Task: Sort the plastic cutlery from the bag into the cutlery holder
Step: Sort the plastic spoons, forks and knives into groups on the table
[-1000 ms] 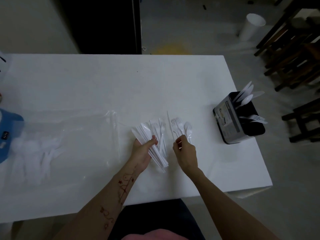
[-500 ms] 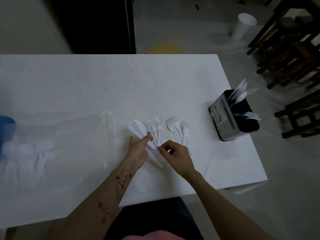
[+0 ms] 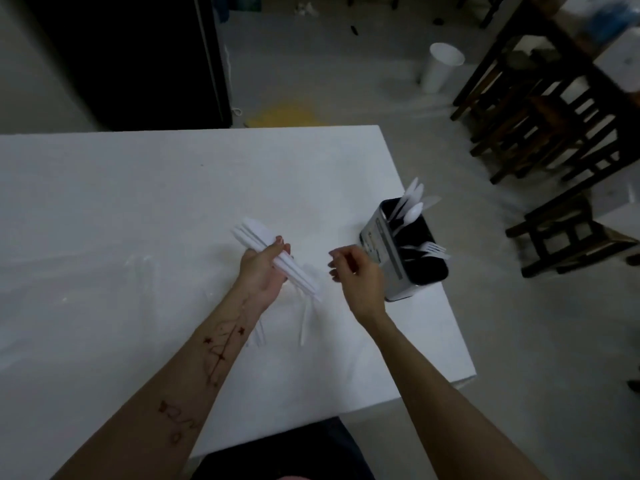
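Head view shows the left hand (image 3: 266, 271) gripping a bundle of knives (image 3: 277, 263) above the table (image 3: 173, 188); the right hand (image 3: 353, 271) hangs loosely curled, holding nothing, just beside the holder (image 3: 384, 251); the step looks like carrying the knives across, next dropping them into one compartment; one holder, about four spoons (image 3: 410, 209), two forks (image 3: 433, 251), bundle count unclear
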`<move>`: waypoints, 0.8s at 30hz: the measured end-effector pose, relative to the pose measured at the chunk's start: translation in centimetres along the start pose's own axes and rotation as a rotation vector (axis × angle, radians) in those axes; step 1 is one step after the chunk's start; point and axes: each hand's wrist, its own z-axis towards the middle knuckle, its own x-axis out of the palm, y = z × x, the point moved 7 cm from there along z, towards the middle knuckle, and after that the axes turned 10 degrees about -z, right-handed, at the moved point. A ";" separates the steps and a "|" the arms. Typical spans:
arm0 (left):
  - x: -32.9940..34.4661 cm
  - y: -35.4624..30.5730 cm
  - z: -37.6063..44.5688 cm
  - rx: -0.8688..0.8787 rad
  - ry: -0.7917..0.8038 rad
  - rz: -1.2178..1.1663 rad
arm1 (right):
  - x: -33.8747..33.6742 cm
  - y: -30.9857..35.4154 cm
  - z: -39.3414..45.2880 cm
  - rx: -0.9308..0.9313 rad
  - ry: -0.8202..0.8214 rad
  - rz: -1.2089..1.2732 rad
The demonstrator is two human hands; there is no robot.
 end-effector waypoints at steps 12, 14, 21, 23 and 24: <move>19.8 3.2 6.4 0.265 0.062 -0.064 | -16.1 0.3 8.3 -0.023 -0.380 0.212; 20.5 3.9 6.7 0.327 0.059 0.006 | -16.6 -0.7 8.9 -0.006 -0.392 0.218; 21.7 7.7 4.6 0.510 0.206 0.548 | -16.8 -2.0 10.3 -0.002 -0.454 0.224; 21.6 9.0 4.0 0.540 0.274 0.725 | -16.6 -1.7 10.5 -0.030 -0.473 0.200; 21.4 9.5 3.9 0.541 0.313 0.783 | -16.6 -1.4 10.6 -0.059 -0.485 0.177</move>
